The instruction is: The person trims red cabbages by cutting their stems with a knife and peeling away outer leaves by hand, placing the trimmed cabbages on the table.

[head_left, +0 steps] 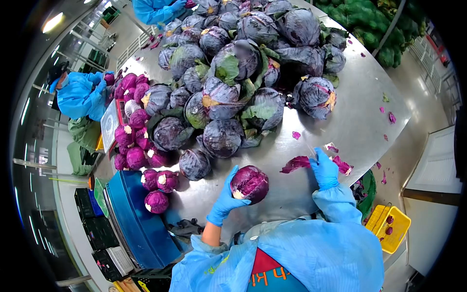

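Observation:
A trimmed red cabbage [249, 184], glossy purple with a pale cut stem, rests in my left hand [227, 198], its fingers and thumb wrapped round the near left side. Over the steel table to the right is my right hand [325, 170], blue-gloved like the left, with its fingers curled. A thin pale sliver shows by its fingertips; I cannot tell what it grips. One torn purple leaf [295, 164] reaches up to these fingers, and leaf scraps [343, 165] lie just right of them. The nearest untrimmed cabbage [194, 164] sits left of and beyond the held one.
A big heap of untrimmed red cabbages [221, 97] covers the far side of the steel table [367, 97]. Trimmed cabbages [136, 157] are gathered at the left, above a blue bin [138, 219]. Co-workers in blue [80, 95] stand left and beyond. A yellow basket [399, 228] stands lower right.

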`<state>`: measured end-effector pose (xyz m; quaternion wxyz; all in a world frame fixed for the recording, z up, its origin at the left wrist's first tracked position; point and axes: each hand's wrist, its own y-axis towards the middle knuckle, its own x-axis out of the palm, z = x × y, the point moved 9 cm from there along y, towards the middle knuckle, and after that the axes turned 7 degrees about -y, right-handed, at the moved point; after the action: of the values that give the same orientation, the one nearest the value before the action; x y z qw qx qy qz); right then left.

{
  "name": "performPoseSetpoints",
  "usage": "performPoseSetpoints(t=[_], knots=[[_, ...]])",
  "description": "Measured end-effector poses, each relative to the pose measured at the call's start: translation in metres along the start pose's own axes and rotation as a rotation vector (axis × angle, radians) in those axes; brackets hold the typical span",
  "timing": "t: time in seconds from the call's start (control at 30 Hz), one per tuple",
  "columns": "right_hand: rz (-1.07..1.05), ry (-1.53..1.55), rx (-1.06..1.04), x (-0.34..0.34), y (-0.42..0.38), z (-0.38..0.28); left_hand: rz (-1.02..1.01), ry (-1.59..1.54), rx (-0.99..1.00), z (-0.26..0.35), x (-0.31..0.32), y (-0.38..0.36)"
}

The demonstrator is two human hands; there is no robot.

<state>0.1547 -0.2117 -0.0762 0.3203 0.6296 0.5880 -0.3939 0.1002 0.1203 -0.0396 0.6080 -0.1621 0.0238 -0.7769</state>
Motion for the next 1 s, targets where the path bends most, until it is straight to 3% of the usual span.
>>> performPoseSetpoints(t=[0.07,0.13,0.2,0.27,0.4,0.53,0.6,0.67,0.73,0.8,0.87,0.9,1.0], knots=[[-0.070,0.280,-0.194,0.004,-0.002,-0.036,-0.036,-0.006,-0.017,-0.001,0.000,0.005],[-0.401,0.454,-0.447,0.016,-0.012,-0.104,-0.051,-0.030,-0.059,-0.007,0.000,0.007],[-0.545,0.627,-0.542,0.014,-0.023,-0.152,-0.065,-0.031,-0.096,-0.010,-0.003,0.005],[-0.410,0.645,-0.755,0.024,-0.027,-0.166,-0.080,0.003,-0.074,-0.008,-0.006,0.009],[-0.565,0.513,-0.830,0.041,-0.027,-0.168,-0.125,0.041,-0.049,0.003,-0.001,0.011],[-0.501,0.167,-0.932,0.024,-0.037,-0.174,-0.160,0.129,-0.132,0.021,0.012,0.014],[-0.504,0.141,-0.902,0.038,-0.037,-0.164,-0.166,0.105,-0.114,0.021,0.015,0.014],[-0.358,0.030,-0.935,0.039,-0.039,-0.160,-0.156,0.156,-0.116,0.024,0.015,0.016],[-0.370,0.169,-0.906,0.042,-0.043,-0.152,-0.143,0.034,-0.135,0.016,0.012,0.021],[-0.511,0.146,-0.640,0.048,-0.038,-0.139,-0.166,-0.054,-0.153,0.018,0.017,0.023],[-0.447,0.303,-0.576,0.041,-0.036,-0.136,-0.148,0.015,-0.106,-0.001,0.004,0.026],[-0.284,0.358,-0.625,0.023,-0.035,-0.145,-0.156,0.019,-0.122,0.009,0.009,0.027],[-0.381,0.473,-0.668,0.025,-0.033,-0.152,-0.153,0.012,-0.141,0.023,0.021,0.022]])
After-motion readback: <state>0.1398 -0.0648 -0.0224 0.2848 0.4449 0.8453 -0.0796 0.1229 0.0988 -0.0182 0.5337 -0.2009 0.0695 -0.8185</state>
